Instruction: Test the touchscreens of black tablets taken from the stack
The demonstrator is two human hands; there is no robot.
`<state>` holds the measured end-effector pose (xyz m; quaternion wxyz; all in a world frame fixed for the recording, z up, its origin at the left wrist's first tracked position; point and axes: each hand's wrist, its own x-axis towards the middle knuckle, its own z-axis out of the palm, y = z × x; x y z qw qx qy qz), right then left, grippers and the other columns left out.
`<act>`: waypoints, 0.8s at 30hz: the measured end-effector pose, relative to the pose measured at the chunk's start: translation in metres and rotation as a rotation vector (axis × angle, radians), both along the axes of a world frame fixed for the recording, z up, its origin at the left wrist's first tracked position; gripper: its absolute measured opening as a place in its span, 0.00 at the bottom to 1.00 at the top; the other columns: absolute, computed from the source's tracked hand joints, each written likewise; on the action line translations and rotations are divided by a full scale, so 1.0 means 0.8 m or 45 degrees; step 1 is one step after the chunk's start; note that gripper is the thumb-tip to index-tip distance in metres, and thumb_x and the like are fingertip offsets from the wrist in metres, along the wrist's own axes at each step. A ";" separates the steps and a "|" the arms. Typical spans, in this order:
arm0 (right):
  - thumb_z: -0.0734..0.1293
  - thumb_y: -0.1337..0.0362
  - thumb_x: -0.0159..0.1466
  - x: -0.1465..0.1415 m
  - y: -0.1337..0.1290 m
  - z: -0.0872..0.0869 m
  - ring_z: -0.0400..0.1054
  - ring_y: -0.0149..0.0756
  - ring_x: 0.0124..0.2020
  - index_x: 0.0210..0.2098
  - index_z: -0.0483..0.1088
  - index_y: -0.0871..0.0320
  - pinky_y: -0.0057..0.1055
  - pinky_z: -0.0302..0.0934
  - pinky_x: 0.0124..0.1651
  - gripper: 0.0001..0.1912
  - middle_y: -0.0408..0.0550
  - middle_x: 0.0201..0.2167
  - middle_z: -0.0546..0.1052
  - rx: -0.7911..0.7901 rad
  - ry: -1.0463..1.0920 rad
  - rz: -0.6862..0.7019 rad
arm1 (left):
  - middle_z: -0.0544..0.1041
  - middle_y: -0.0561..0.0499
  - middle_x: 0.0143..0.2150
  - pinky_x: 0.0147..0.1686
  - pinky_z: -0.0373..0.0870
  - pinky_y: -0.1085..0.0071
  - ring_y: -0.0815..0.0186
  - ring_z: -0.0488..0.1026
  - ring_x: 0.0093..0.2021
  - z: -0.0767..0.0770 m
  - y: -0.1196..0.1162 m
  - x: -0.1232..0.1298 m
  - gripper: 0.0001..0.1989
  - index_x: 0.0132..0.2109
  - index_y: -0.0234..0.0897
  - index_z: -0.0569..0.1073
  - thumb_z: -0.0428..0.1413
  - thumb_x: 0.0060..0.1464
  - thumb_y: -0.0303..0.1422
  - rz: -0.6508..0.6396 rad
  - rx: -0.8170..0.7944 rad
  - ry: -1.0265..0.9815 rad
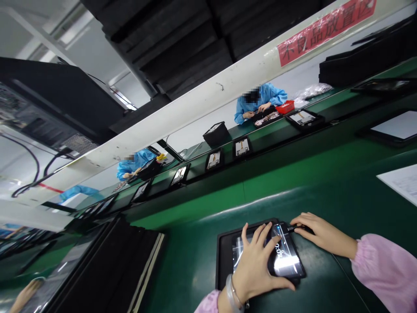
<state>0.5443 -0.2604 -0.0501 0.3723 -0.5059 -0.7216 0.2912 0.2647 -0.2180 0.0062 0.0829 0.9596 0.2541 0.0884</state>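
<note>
A tablet point(288, 263) with a lit screen showing clock digits lies partly over a black foam tray point(224, 250) on the green bench. My left hand point(256, 261) rests across the screen with its fingers spread, hiding much of it. At the tablet's upper right edge, my right hand point(321, 234) pinches a black cable plug point(291, 228). The plug touches the edge; how far it sits in the port I cannot tell. A thin cable runs down the bench below my right wrist.
Stacked black foam trays point(124, 256) stand on the left, with another person's hand point(28, 295) beyond them. A conveyor line carries device trays point(214, 160) across the back. A white paper sheet point(400, 182) lies at the right. Two co-workers in blue sit opposite.
</note>
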 end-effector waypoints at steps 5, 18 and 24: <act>0.59 0.49 0.78 0.001 -0.001 0.001 0.70 0.49 0.46 0.44 0.76 0.52 0.47 0.61 0.55 0.19 0.47 0.41 0.78 0.065 0.013 0.006 | 0.60 0.41 0.72 0.67 0.38 0.29 0.43 0.60 0.69 0.002 -0.003 0.010 0.49 0.68 0.48 0.61 0.58 0.45 0.67 0.013 -0.061 -0.026; 0.58 0.58 0.78 -0.007 -0.005 0.005 0.68 0.47 0.40 0.40 0.73 0.53 0.45 0.57 0.48 0.15 0.46 0.36 0.77 0.142 -0.076 -0.069 | 0.63 0.34 0.70 0.67 0.41 0.35 0.43 0.60 0.69 -0.010 -0.015 0.054 0.53 0.69 0.39 0.59 0.54 0.47 0.68 0.045 -0.070 -0.071; 0.58 0.60 0.78 0.004 -0.001 0.013 0.68 0.46 0.41 0.40 0.74 0.53 0.45 0.53 0.47 0.15 0.46 0.35 0.77 0.228 -0.233 0.014 | 0.65 0.31 0.68 0.60 0.56 0.38 0.39 0.64 0.65 -0.017 -0.014 0.055 0.57 0.66 0.33 0.63 0.51 0.42 0.73 0.069 0.004 -0.039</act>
